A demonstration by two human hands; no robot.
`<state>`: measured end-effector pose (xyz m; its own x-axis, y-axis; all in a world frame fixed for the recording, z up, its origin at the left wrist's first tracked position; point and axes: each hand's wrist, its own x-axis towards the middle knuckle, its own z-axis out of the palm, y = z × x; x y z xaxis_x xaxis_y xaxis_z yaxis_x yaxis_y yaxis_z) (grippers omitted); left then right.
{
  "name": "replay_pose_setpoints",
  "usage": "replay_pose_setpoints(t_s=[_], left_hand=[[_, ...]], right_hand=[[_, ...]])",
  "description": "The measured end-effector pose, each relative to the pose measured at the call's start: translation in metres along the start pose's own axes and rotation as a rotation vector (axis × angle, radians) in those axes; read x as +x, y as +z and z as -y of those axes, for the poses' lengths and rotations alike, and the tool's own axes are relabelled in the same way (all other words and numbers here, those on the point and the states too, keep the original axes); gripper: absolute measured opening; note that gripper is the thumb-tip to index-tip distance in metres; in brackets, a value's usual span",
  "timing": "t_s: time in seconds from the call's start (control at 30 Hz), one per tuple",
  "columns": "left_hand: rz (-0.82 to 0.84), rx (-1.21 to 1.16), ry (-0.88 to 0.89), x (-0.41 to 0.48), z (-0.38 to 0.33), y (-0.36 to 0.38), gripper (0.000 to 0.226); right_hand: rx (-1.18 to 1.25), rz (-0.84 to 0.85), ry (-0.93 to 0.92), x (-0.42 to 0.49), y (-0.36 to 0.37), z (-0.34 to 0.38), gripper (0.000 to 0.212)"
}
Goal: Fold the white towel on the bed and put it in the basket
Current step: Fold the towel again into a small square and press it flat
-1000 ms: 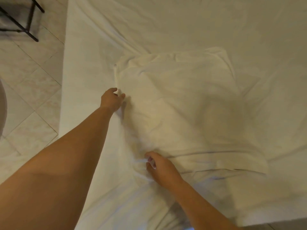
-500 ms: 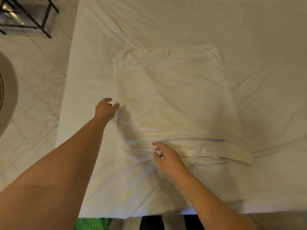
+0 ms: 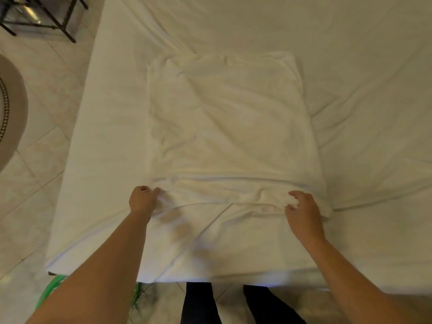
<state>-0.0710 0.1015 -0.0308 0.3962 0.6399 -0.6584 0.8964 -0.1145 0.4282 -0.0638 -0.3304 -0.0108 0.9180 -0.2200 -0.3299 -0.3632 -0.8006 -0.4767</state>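
At the bed's near edge: legs (image 3: 201, 305) in dark trousers stand against it. A green patterned item (image 3: 52, 291) sits on the floor by the near-left corner, can't ID it.

Grip status, both reaching in over the bed (image 3: 350, 54):
- left hand (image 3: 143, 200): fingers curled, pinching the near-left corner of the white towel (image 3: 229, 127).
- right hand (image 3: 304, 212): fingers hooked over the near-right corner, touching cloth. Real pinch or not, cannot tell.

Judgement: one hand per near corner looks like setup to carry the near hem over to the far hem for the next fold. The wide spacing should keep that hem straight so the layers land square.

Towel lies roughly flat toward the bed's left edge, close to the near edge. It looks at least doubled: a layered band shows along its near hem, with creases across the top. Bed surface under it is wrinkled and the same white, so edges are low-contrast. Risk: grabbing sheet along with towel.

Beyond the left edge, on the tile floor (image 3: 42, 160): a round beige object (image 3: 11, 108) with a beaded ring, maybe the basket, can't confirm. Far left: a dark metal frame (image 3: 46, 19) with a glass top.

Writing, brands, labels: none readable.
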Motion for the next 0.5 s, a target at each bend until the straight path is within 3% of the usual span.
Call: replay_pose_setpoints(t_s=[0.1, 0.2, 0.4, 0.5], left_hand=[[-0.044, -0.080, -0.045, -0.010, 0.013, 0.006, 0.033], [-0.056, -0.156, -0.079, 0.000, 0.034, 0.011, 0.047], [-0.214, -0.294, -0.011, 0.011, 0.051, 0.019, 0.047], [-0.185, -0.303, -0.018, 0.010, 0.048, 0.027, 0.050]], right_hand=[[-0.132, -0.008, 0.054, 0.013, -0.019, -0.030, 0.044], [-0.193, 0.044, 0.066, 0.022, -0.028, -0.055, 0.047], [-0.237, 0.073, -0.037, 0.035, -0.027, -0.084, 0.042], [-0.282, 0.064, -0.060, 0.040, -0.025, -0.091, 0.040]])
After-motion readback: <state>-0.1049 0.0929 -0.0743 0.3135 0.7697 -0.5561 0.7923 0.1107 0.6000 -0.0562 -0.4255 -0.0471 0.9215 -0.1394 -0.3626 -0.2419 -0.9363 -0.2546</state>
